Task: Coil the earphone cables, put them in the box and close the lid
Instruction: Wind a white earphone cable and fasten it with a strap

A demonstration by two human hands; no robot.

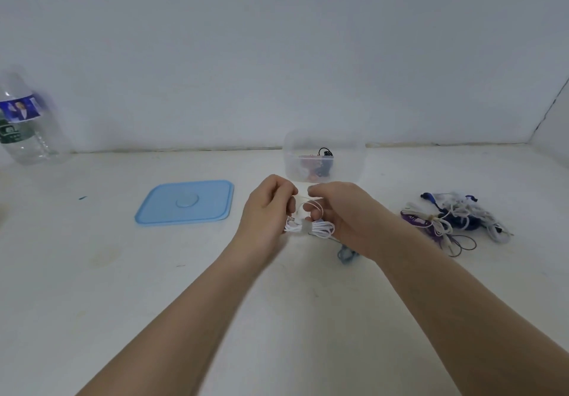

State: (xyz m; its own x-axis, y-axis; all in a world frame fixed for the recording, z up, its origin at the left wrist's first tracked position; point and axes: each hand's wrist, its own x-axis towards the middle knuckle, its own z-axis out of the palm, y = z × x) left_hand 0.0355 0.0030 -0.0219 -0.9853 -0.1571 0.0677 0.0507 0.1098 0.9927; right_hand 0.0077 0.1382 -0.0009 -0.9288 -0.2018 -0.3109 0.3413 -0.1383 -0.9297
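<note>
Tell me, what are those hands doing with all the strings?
Both hands, left hand and right hand, are bundling a white earphone cable. The clear plastic box behind them already holds some coiled earphones. Its blue lid lies off to the left, and a tangled pile of earphones waits on the right.

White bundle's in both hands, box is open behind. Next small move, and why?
Probably finish tucking the loose loop, then lift the white earphone bundle into the clear box. Both the left hand and right hand hold it, a band already wraps its middle, the box stands open directly behind with cables inside, and the blue lid lies aside.
</note>
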